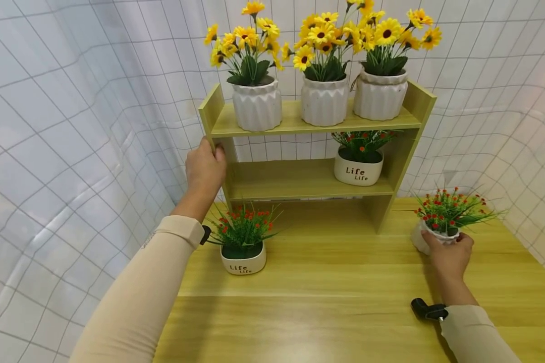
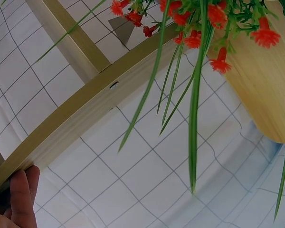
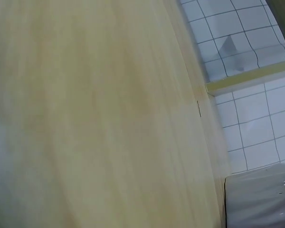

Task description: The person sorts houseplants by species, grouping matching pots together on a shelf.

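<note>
Near the right edge of the desk (image 1: 345, 282), a small white pot of red flowers (image 1: 442, 222) is gripped by the right hand (image 1: 449, 254), fingers curled round its near side, probably so it can be lifted. The shelf unit (image 1: 309, 179) looks to be steadied at its left upright by the left hand (image 1: 204, 169), fingers wrapped on the board's edge. Both arms are stretched forward, the left raised higher.

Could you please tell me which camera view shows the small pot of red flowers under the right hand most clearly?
The head view: it shows the red-flower pot whole on the table, with the right hand gripping its near side. The right wrist view shows only blurred table wood and tiled backdrop, no pot. The left wrist view shows another red-flowered plant, not this one.
</note>
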Demonstrator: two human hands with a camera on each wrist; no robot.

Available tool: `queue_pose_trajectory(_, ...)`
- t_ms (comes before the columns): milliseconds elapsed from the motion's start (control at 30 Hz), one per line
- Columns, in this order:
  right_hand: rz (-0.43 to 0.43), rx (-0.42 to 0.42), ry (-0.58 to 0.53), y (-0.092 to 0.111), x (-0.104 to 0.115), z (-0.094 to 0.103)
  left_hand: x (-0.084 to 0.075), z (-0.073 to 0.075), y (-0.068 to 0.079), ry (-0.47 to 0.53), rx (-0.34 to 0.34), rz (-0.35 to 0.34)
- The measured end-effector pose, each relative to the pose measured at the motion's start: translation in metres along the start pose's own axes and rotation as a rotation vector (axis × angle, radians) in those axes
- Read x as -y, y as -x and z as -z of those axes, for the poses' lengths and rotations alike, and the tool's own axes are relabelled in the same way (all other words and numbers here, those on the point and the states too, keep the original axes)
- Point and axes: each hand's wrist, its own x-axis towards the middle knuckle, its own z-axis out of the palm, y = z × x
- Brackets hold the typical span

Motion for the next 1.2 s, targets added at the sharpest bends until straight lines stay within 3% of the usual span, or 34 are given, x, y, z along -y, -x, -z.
queue_pose_trajectory(567, 0.016, -0.101, 0.041, 0.005, -0.005, -0.005, 0.0, -0.001, 0.0, -0.005, -0.006, -0.016)
queue_pose_trajectory(867, 0.072, -0.011, -0.012, 0.026, 0.013, -0.011, 0.001, -0.001, 0.001, -0.008, -0.012, 0.004)
queue_pose_trajectory(1200, 0.188, 0.104, 0.051, 0.058, 0.035, -0.014, 0.001, -0.002, 0.0, -0.006, -0.024, -0.013)
